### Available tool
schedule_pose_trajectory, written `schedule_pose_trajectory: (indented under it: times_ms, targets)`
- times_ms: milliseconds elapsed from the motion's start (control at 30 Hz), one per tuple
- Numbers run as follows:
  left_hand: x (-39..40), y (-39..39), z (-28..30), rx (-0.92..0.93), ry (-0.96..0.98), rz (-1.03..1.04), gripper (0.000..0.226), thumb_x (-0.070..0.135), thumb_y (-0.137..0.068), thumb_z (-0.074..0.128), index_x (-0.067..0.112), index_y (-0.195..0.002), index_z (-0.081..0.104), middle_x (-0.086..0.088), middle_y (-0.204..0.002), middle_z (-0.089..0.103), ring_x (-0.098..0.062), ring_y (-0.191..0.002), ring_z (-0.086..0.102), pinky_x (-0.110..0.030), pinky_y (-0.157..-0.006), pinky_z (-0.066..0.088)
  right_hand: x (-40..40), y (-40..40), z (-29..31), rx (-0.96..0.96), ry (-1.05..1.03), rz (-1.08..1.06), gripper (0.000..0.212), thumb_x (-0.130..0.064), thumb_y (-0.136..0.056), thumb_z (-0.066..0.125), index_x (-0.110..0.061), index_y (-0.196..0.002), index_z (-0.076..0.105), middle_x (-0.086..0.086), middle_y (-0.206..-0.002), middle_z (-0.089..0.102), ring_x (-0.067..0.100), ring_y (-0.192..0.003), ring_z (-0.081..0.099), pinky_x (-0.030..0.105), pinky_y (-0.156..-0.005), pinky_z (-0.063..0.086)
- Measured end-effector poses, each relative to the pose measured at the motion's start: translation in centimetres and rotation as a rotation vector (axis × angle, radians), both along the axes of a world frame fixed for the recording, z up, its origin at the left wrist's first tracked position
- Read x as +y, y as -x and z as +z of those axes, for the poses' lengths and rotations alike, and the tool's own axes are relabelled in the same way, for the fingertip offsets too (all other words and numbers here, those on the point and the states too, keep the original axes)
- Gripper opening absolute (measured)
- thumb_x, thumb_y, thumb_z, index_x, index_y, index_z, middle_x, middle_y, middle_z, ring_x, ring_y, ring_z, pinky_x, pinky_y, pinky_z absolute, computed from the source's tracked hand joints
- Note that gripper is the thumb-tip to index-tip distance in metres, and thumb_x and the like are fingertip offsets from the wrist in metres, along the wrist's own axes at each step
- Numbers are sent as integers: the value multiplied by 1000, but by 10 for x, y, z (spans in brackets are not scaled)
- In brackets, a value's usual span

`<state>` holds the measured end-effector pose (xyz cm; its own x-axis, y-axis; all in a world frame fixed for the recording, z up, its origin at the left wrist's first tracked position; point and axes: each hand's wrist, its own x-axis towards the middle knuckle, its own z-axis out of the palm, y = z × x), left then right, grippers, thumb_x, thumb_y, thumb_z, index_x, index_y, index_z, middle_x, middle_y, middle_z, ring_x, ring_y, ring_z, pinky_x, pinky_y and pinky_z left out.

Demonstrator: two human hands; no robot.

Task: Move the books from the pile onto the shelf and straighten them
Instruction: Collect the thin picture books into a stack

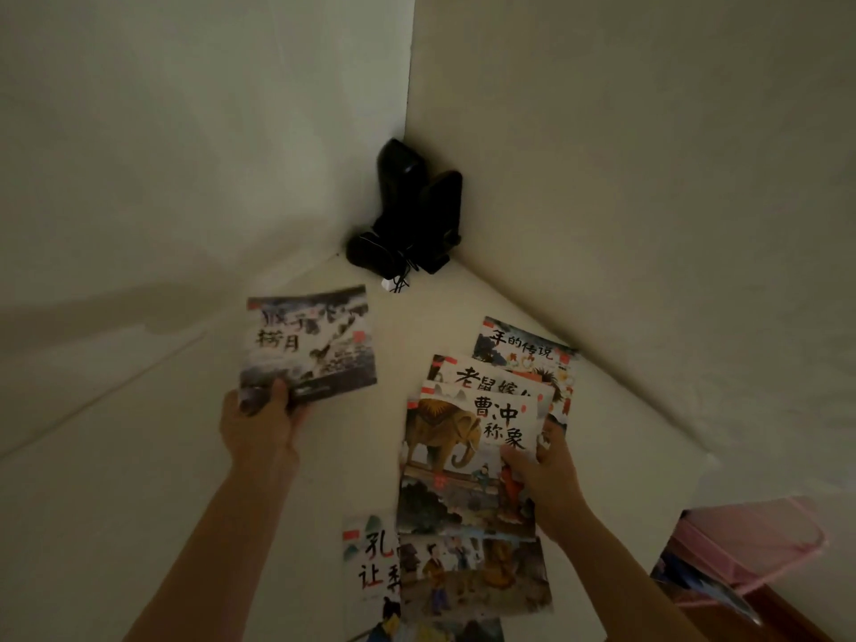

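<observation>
Left hand [259, 424] pinches dark book [308, 347] | right hand [544, 474] grips elephant book [463, 456] | advice: support corners, stand upright.

Landmark: black object [407, 210] wedged in the wall corner, blocks that far corner. Left of it, white surface [116, 456] lies bare, wide open for a hand. In front of it, a clear strip runs down the middle. Right-front of it, the fanned book pile [477, 461] fills the surface (overlapping, loose). Far right-front, a pink item [745, 544] crowds the edge.
</observation>
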<state>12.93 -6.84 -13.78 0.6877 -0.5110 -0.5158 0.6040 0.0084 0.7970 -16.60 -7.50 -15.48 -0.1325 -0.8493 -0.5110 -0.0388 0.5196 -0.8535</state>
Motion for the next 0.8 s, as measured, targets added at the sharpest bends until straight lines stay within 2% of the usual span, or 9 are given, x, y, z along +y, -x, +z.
schedule_pose_trajectory:
  times_ms: [100, 233, 333, 400, 467, 533, 600, 700, 800]
  targets:
    - [9, 25, 23, -14, -44, -242, 8, 4, -88, 63, 7, -90, 56, -15, -102, 66, -25, -87, 67, -29, -58, 60, -1, 1, -4, -73, -37, -29, 42, -21, -90, 64, -19, -127, 46, 11, -119, 66, 30, -100, 68, 46, -79, 58]
    - [35, 99, -1, -191, -322, -692, 19, 19, -84, 70, 9, -93, 57, -9, -100, 66, -24, -89, 66, -31, -75, 58, -1, 0, -3, -135, -147, -50, 84, -65, -69, 72, -27, -136, 39, 7, -131, 57, 31, -111, 63, 54, -90, 53]
    - [51, 112, -16, -858, -484, -954, 33, 40, -76, 75, 18, -93, 56, 3, -93, 59, -16, -92, 58, -15, -70, 40, 6, -2, 3, -86, -10, 0, 65, -16, -72, 82, -22, -124, 44, 12, -120, 64, 29, -97, 70, 50, -76, 59]
    - [51, 101, -12, -1011, -488, -935, 56, 39, -66, 81, 19, -111, 54, 0, -109, 51, -18, -108, 46, -21, -81, 34, 11, -6, 9, -15, 110, 27, 65, 0, -73, 77, -22, -124, 44, 12, -118, 64, 26, -98, 69, 49, -76, 60]
    - [39, 83, -5, -1014, -475, -955, 89, 30, -62, 85, 22, -136, 36, -2, -133, 39, -21, -126, 34, -31, -98, 36, 11, -13, 18, 19, 248, 54, 66, 1, -77, 74, -20, -130, 42, 7, -120, 63, 20, -103, 67, 44, -77, 60]
    - [23, 64, 14, -757, -274, -1033, 101, 20, -66, 86, 25, -145, 23, 4, -137, 41, -17, -129, 41, -35, -105, 39, 7, -24, 34, 38, 384, 68, 63, 2, -78, 72, -23, -127, 42, -1, -118, 62, 9, -103, 66, 29, -74, 60]
    - [9, 53, 37, -533, -53, -1031, 84, 13, -72, 82, 25, -138, 33, 16, -123, 54, -7, -115, 56, -26, -94, 48, 3, -36, 52, 57, 524, 72, 61, 3, -78, 72, -30, -121, 42, -4, -117, 61, 7, -105, 65, 24, -77, 58]
    - [-1, 44, 54, -723, 144, -994, 41, 4, -80, 72, 34, -102, 53, 21, -98, 64, 14, -94, 60, -8, -74, 50, -3, -47, 67, 56, 628, 57, 64, 4, -79, 70, -33, -121, 40, -7, -115, 62, 5, -104, 66, 24, -76, 58]
    - [3, 44, 48, -823, 263, -1023, 43, 4, -84, 69, 35, -109, 51, 13, -111, 64, 6, -104, 61, -16, -84, 52, 0, -44, 65, 53, 652, 75, 67, 8, -81, 66, -25, -129, 34, -6, -120, 59, 1, -107, 64, 20, -76, 57]
